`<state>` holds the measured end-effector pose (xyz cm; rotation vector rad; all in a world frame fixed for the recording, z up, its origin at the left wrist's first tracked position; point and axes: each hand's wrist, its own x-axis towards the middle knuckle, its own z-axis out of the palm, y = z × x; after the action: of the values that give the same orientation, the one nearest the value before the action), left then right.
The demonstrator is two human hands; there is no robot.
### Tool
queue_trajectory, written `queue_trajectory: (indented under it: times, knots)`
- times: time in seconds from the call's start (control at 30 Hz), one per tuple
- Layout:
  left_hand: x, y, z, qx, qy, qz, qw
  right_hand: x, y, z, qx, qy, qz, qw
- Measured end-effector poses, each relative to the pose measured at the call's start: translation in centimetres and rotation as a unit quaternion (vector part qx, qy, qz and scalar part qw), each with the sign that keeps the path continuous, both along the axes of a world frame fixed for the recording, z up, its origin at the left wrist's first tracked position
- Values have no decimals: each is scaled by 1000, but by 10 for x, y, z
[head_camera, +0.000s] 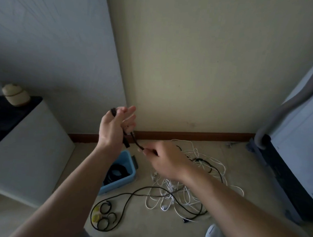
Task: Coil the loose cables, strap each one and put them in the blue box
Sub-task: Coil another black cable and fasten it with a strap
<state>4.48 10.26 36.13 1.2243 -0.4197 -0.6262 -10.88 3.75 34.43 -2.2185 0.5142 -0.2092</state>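
Now the left hand [114, 127] and right hand [161, 161] both pinch the black cable [137, 143]; it looks light and floppy, so grip near its end.

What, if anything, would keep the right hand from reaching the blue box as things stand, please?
Probably yes: the blue box sits open below the right hand, nothing between. But its fingers pinch the black cable, which the left hand also holds.

Left hand [114, 127] raised, black cable [134, 139] looped over thumb; right hand [165, 160] pinches same cable. Blue box [128, 168] on floor, white cables [181, 195] tangled beside, straps [106, 214] near.
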Motion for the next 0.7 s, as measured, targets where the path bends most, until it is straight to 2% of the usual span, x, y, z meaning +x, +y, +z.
queue_trajectory:
  times: [0.07, 0.17, 0.23, 0.37, 0.43, 0.53, 0.63, 0.7]
  knots:
    - [-6, -4, -9, 53, -85, -9, 995, 3, -4, 3, -54, 8, 11, 998]
    - [-19, -9, -25, 131, -254, -43, 957, 6, -10, 5, -83, 13, 32, 996]
    - [-26, -9, -34, 155, -292, -73, 941, 6, -13, 5, -110, -10, 22, 994]
    - [-30, -6, -42, 123, -258, -143, 948, 0, -29, 8, -86, -105, -43, 990]
    - [-39, -3, -38, 98, -183, -177, 962, -4, -37, 12, -74, -135, -71, 986]
    - [-54, -1, -29, 116, -105, -202, 967, -8, -43, 16, -61, -167, -87, 980]
    - [-57, 1, -25, 105, -24, -302, 947, -8, -49, 15, -116, -184, -133, 967]
    - [-57, 4, -20, 84, 28, -351, 932, -7, -54, 12, -120, -181, -147, 965]
